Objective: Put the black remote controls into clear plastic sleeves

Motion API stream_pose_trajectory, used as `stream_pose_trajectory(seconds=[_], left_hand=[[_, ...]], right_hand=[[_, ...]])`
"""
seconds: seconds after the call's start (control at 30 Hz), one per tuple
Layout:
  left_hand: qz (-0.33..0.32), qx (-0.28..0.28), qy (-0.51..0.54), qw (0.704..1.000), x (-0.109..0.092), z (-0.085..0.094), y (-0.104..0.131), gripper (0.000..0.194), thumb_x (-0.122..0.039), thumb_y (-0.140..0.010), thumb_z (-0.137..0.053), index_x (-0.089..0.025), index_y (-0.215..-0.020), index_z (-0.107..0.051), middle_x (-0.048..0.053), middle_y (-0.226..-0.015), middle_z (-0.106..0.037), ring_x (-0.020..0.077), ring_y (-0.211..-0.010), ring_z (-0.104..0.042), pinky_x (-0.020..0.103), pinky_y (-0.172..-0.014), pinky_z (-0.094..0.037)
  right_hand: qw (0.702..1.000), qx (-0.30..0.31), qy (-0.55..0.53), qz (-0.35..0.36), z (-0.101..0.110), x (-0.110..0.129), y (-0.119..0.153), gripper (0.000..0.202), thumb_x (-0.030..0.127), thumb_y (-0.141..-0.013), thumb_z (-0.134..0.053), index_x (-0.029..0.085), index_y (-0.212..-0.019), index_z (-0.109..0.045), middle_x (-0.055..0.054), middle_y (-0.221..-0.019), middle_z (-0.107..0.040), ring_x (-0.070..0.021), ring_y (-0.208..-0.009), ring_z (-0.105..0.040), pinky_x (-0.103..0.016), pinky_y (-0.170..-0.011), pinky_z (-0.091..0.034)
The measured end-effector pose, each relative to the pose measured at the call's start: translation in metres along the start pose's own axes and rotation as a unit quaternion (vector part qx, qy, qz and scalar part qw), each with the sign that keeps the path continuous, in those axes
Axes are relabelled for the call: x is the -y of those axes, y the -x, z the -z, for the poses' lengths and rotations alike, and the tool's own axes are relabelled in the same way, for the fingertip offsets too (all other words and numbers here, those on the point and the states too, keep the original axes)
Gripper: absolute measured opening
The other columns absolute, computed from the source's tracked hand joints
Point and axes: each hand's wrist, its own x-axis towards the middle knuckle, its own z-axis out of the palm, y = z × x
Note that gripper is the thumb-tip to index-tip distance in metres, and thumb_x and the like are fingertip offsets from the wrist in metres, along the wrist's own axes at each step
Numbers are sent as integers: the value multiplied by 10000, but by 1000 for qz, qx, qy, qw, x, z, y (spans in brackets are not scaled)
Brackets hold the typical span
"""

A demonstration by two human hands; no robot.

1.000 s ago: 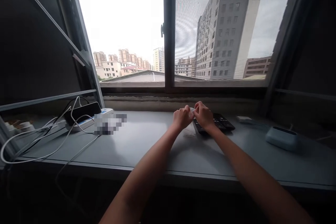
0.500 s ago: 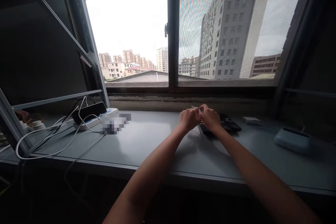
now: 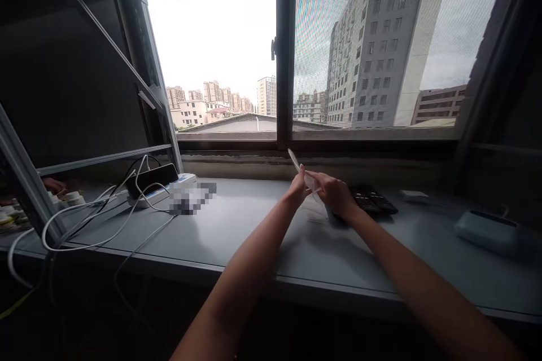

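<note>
A thin, whitish, see-through piece (image 3: 293, 159), perhaps a small plastic bag, is tilted up between my hands above the desk. My left hand (image 3: 298, 186) grips it from the left, thumb upward. My right hand (image 3: 337, 196) meets it from the other side, fingers bent against its lower part. Part of the piece is hidden by the fingers. Behind and beneath my right hand lies a black keypad or calculator (image 3: 375, 202), partly covered. A faint pale item lies on the desk under my hands, too blurred to name.
A power strip (image 3: 186, 180) with a black phone (image 3: 152, 179) and white cables stands left on the grey desk (image 3: 237, 237). Rightward are a small white item (image 3: 414, 196) and a blue-grey box (image 3: 486, 230). Another person's hand (image 3: 53, 185) shows at far left, near white bottles (image 3: 74, 198).
My hands have turned and drawn slightly apart, and the whitish piece now sticks up more visibly between them. The whole view has shifted, moving the surroundings a little rightward.
</note>
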Motion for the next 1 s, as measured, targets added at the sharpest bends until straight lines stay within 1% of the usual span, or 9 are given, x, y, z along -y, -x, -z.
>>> stream_pose_trajectory(seconds=[0.13,0.2,0.37,0.47,0.57,0.67,0.8,0.9,1.0], left_hand=[[-44,-103,72,991,-6,5,3,294,-432,-910,-550,-139,-879,-538,26,-755,-558,103,-649,-548,237,-696,-476],[-59,-135,89,985,-10,7,5,260,-396,-898,-583,-141,-898,-529,26,-775,-552,103,-667,-552,236,-697,-481],[-76,-148,91,982,-16,7,8,310,-366,-814,-699,-144,-945,-527,17,-777,-543,110,-669,-554,259,-688,-496],[-83,-163,100,978,-15,7,7,291,-336,-844,-661,-142,-1007,-517,29,-788,-564,130,-683,-585,271,-678,-501],[-96,-179,112,973,-13,9,6,287,-331,-890,-595,-151,-1090,-493,46,-820,-588,155,-741,-624,268,-679,-499],[-106,-187,109,971,-13,12,6,349,-392,-897,-581,-160,-1137,-477,68,-876,-603,176,-794,-638,275,-690,-504],[-104,-203,132,965,-20,11,7,387,-482,-920,-499,-155,-1127,-482,56,-824,-584,159,-709,-620,266,-656,-503],[-119,-223,167,953,-26,14,8,343,-439,-951,-456,-159,-1147,-471,28,-773,-559,124,-641,-585,234,-639,-495],[-136,-245,192,941,-31,21,8,329,-390,-948,-489,-186,-1204,-447,-5,-722,-534,106,-617,-563,202,-621,-479]], right_hand=[[999,-10,32,-14,-1,-2,0,452,139,-910,-428,247,-1325,-570,-33,-1220,-678,-210,-964,-687,-272,-721,-518],[999,-6,45,-7,0,-2,1,458,133,-909,-426,243,-1331,-565,-36,-1211,-683,-207,-942,-694,-269,-710,-516],[996,32,76,29,6,1,3,459,164,-910,-450,250,-1350,-548,-61,-1137,-713,-212,-871,-708,-260,-663,-500],[995,45,84,34,7,4,3,492,130,-892,-457,261,-1359,-537,-65,-1100,-725,-212,-858,-711,-252,-664,-495],[995,42,90,11,5,6,2,509,110,-887,-450,243,-1374,-520,-77,-1068,-733,-221,-860,-713,-260,-671,-503],[994,40,99,4,3,6,2,499,122,-901,-440,226,-1384,-508,-84,-1011,-744,-231,-823,-718,-270,-657,-506],[990,71,99,66,2,7,4,539,68,-873,-440,250,-1375,-515,-66,-993,-746,-201,-782,-720,-233,-644,-494],[988,84,83,98,0,9,6,554,60,-872,-435,254,-1387,-498,-67,-1007,-743,-181,-802,-718,-211,-668,-496],[990,80,69,92,-2,10,5,549,78,-876,-439,244,-1397,-486,-75,-999,-744,-180,-819,-717,-214,-697,-507]])
